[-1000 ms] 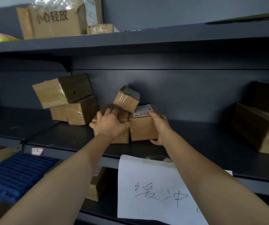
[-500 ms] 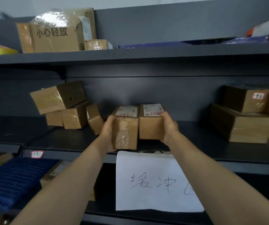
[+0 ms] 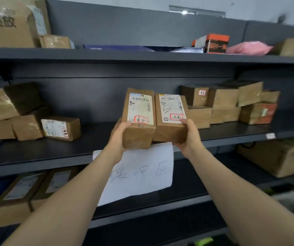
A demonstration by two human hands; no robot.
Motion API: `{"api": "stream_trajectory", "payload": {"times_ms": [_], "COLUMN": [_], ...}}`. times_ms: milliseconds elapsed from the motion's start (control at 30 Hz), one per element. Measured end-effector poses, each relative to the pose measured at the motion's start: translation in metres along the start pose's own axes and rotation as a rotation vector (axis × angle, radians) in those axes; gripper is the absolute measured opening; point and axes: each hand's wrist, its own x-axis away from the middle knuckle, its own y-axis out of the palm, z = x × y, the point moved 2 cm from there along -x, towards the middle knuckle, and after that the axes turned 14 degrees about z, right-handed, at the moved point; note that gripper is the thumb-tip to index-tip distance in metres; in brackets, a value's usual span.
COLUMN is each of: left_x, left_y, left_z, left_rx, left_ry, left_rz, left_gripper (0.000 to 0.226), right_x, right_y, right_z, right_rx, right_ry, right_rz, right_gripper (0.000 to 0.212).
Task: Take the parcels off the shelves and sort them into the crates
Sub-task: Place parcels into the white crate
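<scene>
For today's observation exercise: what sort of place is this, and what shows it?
Probably a parcel sorting depot or courier storeroom. Dark metal shelving holds many taped cardboard boxes, and the two parcels in the person's hands carry barcoded shipping labels with handwritten destinations.

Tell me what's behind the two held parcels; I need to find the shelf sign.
Below and behind the two parcels hangs a white paper sign with handwriting, taped at the shelf edge. Its top edge is covered by the parcels and the left hand.

2 labelled parcels, left parcel [image 3: 139, 119] in left hand [image 3: 118, 134], right parcel [image 3: 171, 118] in right hand [image 3: 189, 137]
</scene>
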Motion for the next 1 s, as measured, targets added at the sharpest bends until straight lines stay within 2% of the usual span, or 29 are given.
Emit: {"api": "stream_trajectory", "payload": {"times_ms": [200, 333, 533, 600, 700, 733, 833, 1000], "left_x": [0.046, 0.080, 0.164, 0.188, 0.221, 0.231, 0.252, 0.246], "left_y": [0.109, 0.200, 0.374, 0.423, 0.486, 0.503, 0.548, 0.606], "left_z": [-0.030, -0.074, -0.159, -0.191, -0.233, -0.245, -0.281, -0.339], "left_rx": [0.002, 0.006, -0.161, -0.204, -0.216, -0.224, -0.300, -0.373], "left_ry": [0.135, 0.032, -0.245, -0.351, -0.498, -0.543, -0.637, -0.672], "left_rz": [-0.338, -0.531, -0.784, -0.812, -0.816, -0.799, -0.768, -0.764], "left_gripper": [0.043, 0.051, 0.075, 0.069, 0.038, 0.034, 0.047, 0.037], "right_x": [-0.010, -0.018, -0.037, -0.042, -0.052, -0.054, -0.066, -0.110], "right_y": [-0.122, -0.225, -0.417, -0.473, -0.548, -0.569, -0.623, -0.685], "right_z": [-0.063, -0.098, -0.166, -0.182, -0.197, -0.200, -0.203, -0.197], "right_rx": [-0.116, -0.145, -0.104, -0.069, 0.017, 0.041, 0.076, 0.148], "right_ry": [-0.127, -0.163, -0.263, -0.266, -0.245, -0.222, -0.120, -0.014], "right_rz": [0.112, 0.250, 0.539, 0.610, 0.701, 0.739, 0.865, 0.965], "right_gripper": [0.043, 0.031, 0.036, 0.037, 0.040, 0.040, 0.036, 0.051]}}
